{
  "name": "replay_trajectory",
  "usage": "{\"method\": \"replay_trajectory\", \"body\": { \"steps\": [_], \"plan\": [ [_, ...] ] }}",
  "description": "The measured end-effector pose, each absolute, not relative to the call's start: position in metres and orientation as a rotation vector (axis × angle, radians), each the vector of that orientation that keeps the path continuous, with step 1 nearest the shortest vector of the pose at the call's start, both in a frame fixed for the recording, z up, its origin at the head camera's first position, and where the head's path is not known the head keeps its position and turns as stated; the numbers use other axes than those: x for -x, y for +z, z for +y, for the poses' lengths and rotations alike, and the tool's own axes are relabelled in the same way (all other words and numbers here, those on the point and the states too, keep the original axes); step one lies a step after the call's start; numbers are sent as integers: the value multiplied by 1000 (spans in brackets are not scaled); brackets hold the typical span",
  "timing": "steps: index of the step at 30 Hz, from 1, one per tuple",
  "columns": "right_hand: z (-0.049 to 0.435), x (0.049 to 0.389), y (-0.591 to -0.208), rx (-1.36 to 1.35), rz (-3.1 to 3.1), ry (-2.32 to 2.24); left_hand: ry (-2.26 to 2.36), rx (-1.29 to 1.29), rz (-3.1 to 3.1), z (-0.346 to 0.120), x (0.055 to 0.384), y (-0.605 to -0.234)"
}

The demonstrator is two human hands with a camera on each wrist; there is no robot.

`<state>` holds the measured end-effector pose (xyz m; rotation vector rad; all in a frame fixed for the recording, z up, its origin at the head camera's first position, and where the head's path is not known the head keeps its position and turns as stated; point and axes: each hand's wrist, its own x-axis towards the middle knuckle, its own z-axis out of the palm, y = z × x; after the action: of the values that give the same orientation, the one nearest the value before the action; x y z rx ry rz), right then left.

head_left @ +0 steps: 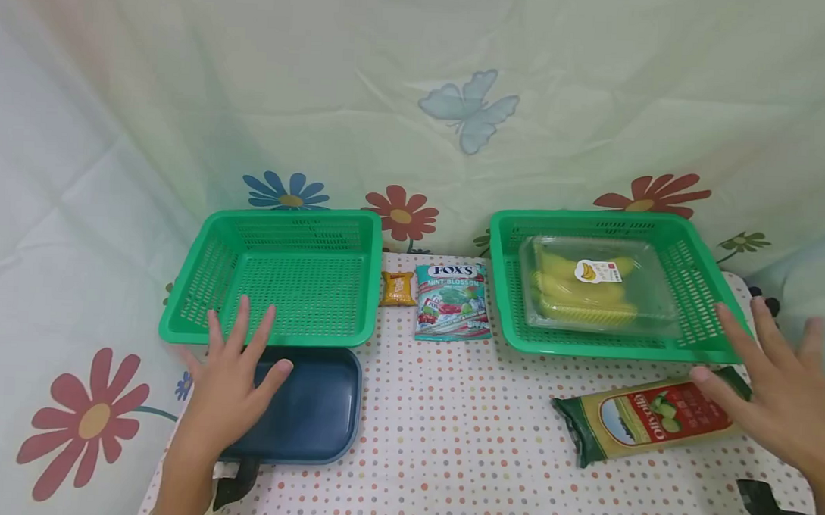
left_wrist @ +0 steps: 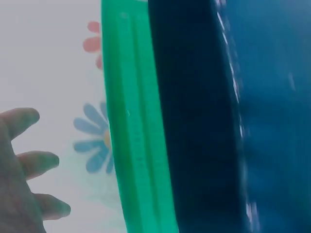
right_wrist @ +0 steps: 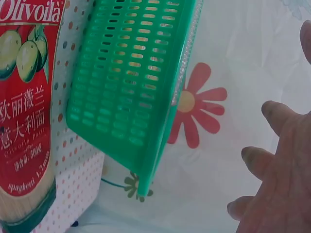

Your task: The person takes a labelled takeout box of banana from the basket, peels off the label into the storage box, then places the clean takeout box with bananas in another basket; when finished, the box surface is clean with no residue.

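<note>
My left hand (head_left: 233, 388), fingers spread, hovers above a dark blue tray (head_left: 311, 413) and holds nothing. Behind that tray stands a green plastic basket (head_left: 302, 299) with nothing in it. On the right, my right hand (head_left: 779, 391) is spread in the air over one end of an Olivoilà spaghetti packet (head_left: 659, 418), partly hiding it. A second green basket (head_left: 510, 291) holds a clear plastic box of bananas (head_left: 589, 286) with a label on its lid. In the right wrist view the spaghetti packet (right_wrist: 24, 107) lies beside this basket's slotted wall (right_wrist: 121, 87).
Between the baskets lie a Fox's Mint Blossom candy bag (head_left: 453, 304) and a small yellow packet (head_left: 398, 289). A dotted cloth covers the table (head_left: 434, 425). Behind rises a curtain (head_left: 363, 97) with flowers and a butterfly.
</note>
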<state>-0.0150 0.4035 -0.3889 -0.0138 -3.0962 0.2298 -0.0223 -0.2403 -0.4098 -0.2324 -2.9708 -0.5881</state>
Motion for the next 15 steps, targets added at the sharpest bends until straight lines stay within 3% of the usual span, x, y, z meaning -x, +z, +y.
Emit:
{"method": "replay_trajectory", "body": {
  "steps": [15],
  "plan": [
    [393, 50, -400, -200, -3028, 810, -1250, 381, -2502, -135, 25, -388]
  ]
}}
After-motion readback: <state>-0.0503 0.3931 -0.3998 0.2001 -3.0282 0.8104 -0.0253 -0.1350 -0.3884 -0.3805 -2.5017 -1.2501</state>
